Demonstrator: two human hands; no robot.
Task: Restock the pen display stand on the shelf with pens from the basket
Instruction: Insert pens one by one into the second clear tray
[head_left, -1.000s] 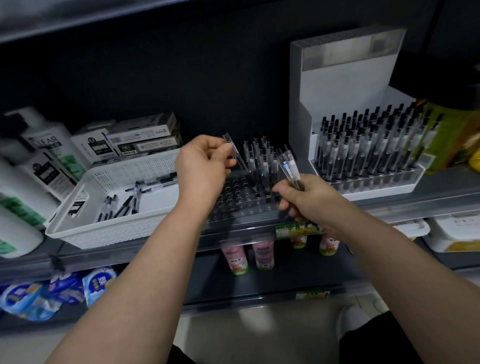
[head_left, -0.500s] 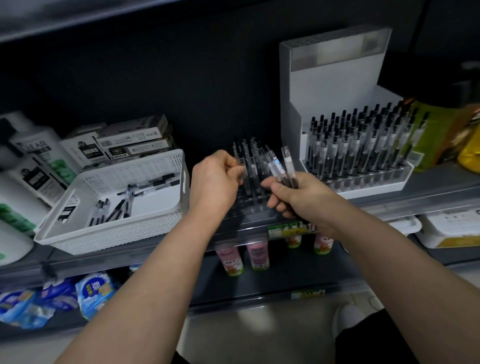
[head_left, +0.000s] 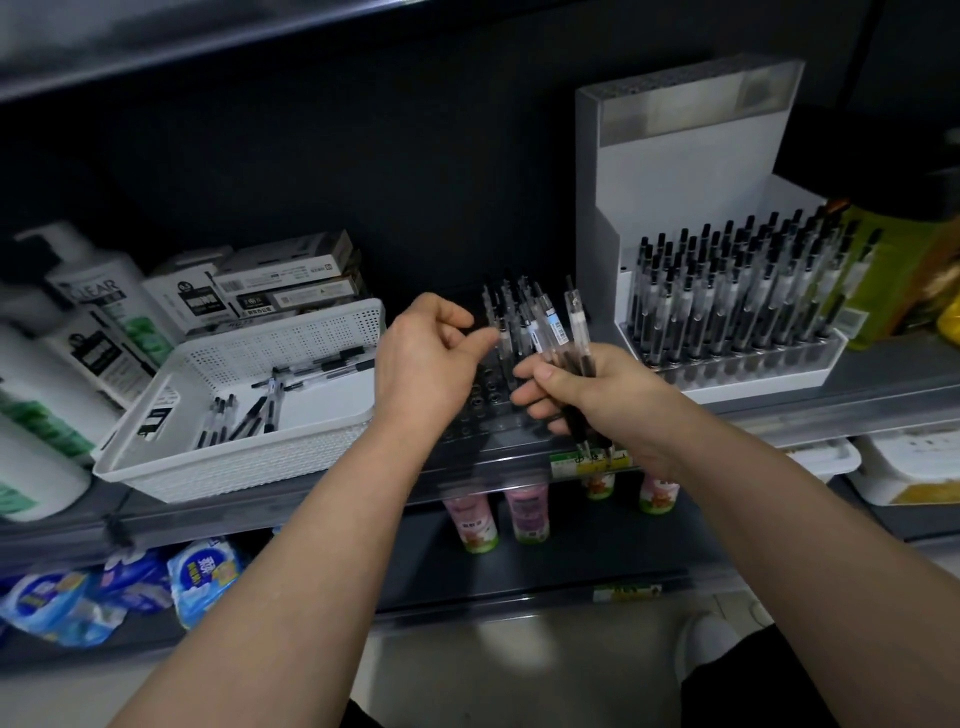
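Several pens (head_left: 575, 332) fan upward, gripped in the right hand (head_left: 613, 400). Beside it the left hand (head_left: 431, 358), fingers curled, has drawn back a little from the stand (head_left: 480, 400) on the shelf (head_left: 883, 376); whether it pinches a pen is unclear. More pens lie in the basket (head_left: 311, 332) alongside.

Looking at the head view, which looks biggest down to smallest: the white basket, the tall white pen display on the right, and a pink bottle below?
1. tall white pen display
2. white basket, not far behind; it sits nearer the camera, so this is unsure
3. pink bottle
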